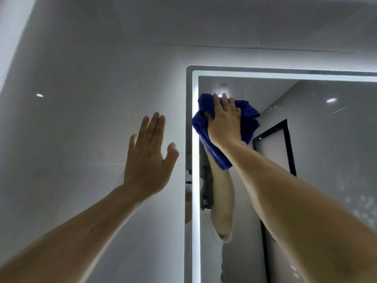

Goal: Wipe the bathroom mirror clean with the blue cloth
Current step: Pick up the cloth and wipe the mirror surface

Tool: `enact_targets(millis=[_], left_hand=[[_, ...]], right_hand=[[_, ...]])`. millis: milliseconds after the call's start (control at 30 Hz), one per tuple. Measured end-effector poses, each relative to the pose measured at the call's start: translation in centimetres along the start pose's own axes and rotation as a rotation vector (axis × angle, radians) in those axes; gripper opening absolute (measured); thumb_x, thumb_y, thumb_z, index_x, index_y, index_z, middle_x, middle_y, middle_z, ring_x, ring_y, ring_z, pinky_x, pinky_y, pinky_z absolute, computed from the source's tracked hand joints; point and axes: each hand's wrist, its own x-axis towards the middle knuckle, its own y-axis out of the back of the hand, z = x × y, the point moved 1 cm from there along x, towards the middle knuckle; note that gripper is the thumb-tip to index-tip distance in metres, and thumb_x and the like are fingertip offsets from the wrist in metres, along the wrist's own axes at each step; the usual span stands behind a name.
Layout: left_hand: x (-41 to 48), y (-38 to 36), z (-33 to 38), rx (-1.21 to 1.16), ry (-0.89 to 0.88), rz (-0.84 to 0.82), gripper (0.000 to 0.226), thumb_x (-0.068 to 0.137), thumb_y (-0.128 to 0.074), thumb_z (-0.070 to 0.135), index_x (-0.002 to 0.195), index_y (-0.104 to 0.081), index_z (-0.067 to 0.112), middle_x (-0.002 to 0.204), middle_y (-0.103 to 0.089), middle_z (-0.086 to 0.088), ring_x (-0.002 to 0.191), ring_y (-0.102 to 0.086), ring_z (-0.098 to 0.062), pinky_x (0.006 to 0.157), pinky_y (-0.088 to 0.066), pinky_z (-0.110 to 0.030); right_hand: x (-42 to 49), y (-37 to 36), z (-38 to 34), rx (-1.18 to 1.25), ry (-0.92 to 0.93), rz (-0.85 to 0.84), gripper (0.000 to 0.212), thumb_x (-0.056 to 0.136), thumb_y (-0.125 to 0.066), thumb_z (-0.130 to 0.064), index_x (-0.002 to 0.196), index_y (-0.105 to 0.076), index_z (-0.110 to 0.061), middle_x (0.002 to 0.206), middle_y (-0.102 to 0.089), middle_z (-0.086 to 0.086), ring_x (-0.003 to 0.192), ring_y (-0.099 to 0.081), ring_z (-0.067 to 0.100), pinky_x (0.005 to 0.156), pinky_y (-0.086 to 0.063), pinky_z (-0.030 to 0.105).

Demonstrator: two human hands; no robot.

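The bathroom mirror (326, 160) hangs on the wall at the right, with a lit white strip along its top and left edges. My right hand (224, 121) presses the bunched blue cloth (250, 121) flat against the glass near the mirror's upper left corner, fingers straight and pointing up. Part of the cloth hangs down below my wrist. My left hand (149, 154) is raised with straight fingers and lies flat on or close to the grey wall, left of the mirror. It holds nothing.
Glossy grey wall tiles (81, 99) fill the left and top. The mirror reflects my forearm, a black-framed door (285, 139) and a ceiling light. Faint spots show on the glass at the lower right.
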Motion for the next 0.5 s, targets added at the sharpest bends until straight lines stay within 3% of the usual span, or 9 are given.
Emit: enact_targets(millis=[67, 200, 433, 500], left_hand=[[0.8, -0.2, 0.1, 0.015, 0.012, 0.001, 0.068, 0.094, -0.019, 0.051, 0.156, -0.007, 0.027, 0.163, 0.002, 0.011, 0.148, 0.008, -0.006, 0.114, 0.012, -0.03], [1.0, -0.9, 0.4, 0.031, 0.032, -0.016, 0.068, 0.094, -0.017, 0.05, 0.156, -0.004, 0.027, 0.163, 0.005, 0.011, 0.147, 0.012, -0.004, 0.114, 0.013, -0.028], [-4.1, -2.5, 0.8, -0.009, 0.077, -0.129, 0.068, 0.093, -0.017, 0.049, 0.155, -0.002, 0.027, 0.163, 0.001, 0.009, 0.151, 0.004, -0.011, 0.122, 0.0, -0.043], [-6.2, -3.0, 0.7, 0.001, 0.084, -0.174, 0.068, 0.093, -0.019, 0.048, 0.155, -0.004, 0.026, 0.164, 0.001, 0.008, 0.151, 0.005, -0.011, 0.121, 0.002, -0.043]], right_hand=[[-1.8, 0.0, -0.1, 0.02, 0.092, -0.003, 0.048, 0.103, -0.042, -0.027, 0.148, -0.031, -0.016, 0.154, -0.033, 0.009, 0.142, -0.025, 0.03, 0.116, -0.012, 0.038], [-9.5, -0.2, -0.4, 0.121, 0.241, -0.112, 0.054, 0.103, -0.042, -0.035, 0.152, -0.027, -0.017, 0.16, -0.024, 0.005, 0.149, -0.014, 0.024, 0.115, 0.014, 0.022], [-24.9, 0.3, 1.7, -0.006, 0.383, -0.348, 0.053, 0.104, -0.022, -0.041, 0.151, -0.033, -0.018, 0.157, -0.03, 0.004, 0.146, -0.025, 0.027, 0.121, -0.003, 0.037], [-27.5, 0.7, 2.8, -0.029, 0.477, -0.373, 0.051, 0.103, -0.032, -0.038, 0.15, -0.035, -0.018, 0.157, -0.031, 0.004, 0.146, -0.024, 0.027, 0.121, -0.006, 0.039]])
